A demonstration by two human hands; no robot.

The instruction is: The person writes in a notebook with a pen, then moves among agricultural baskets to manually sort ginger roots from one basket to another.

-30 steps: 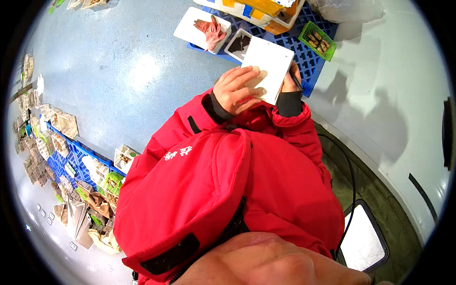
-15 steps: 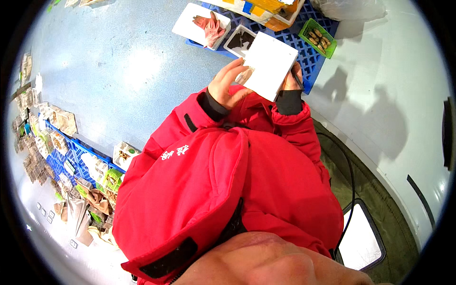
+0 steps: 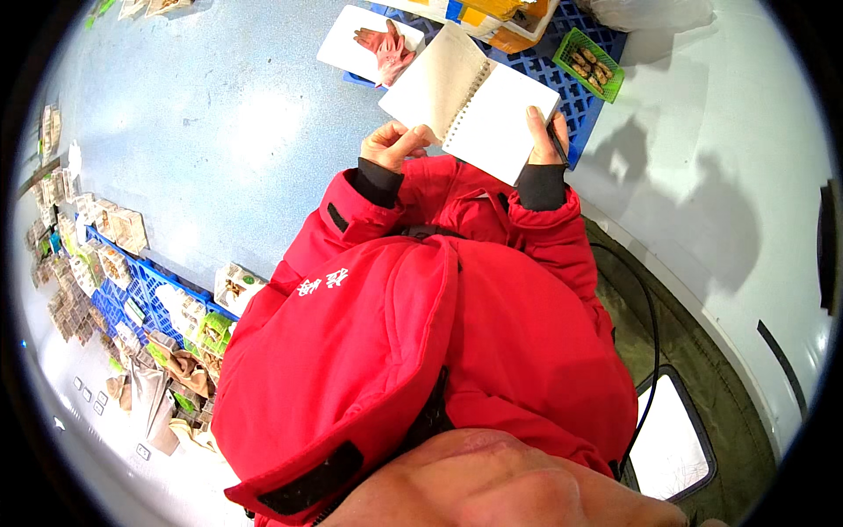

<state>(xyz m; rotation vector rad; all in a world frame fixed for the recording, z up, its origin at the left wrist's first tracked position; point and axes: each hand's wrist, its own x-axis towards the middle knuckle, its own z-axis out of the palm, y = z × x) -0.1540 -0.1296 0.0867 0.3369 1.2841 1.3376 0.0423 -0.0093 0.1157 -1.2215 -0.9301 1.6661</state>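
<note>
Holding an open spiral notebook [image 3: 470, 101], both hands grip its lower edges.

Floor [image 3: 202, 132]: pale blue, smooth, glossy; bright patches of reflected overhead light. To the right it turns whitish [image 3: 729, 202], with soft shadows across it. Blue plastic lattice pallet [image 3: 580, 97] at top, bearing a green mesh basket [image 3: 594, 63], cardboard boxes [image 3: 505, 16] and a white tray [image 3: 347, 44]. Second blue pallet [image 3: 132, 290] at left, crowded with small packaged goods. Dark mat [image 3: 685, 342] lower right.
</note>
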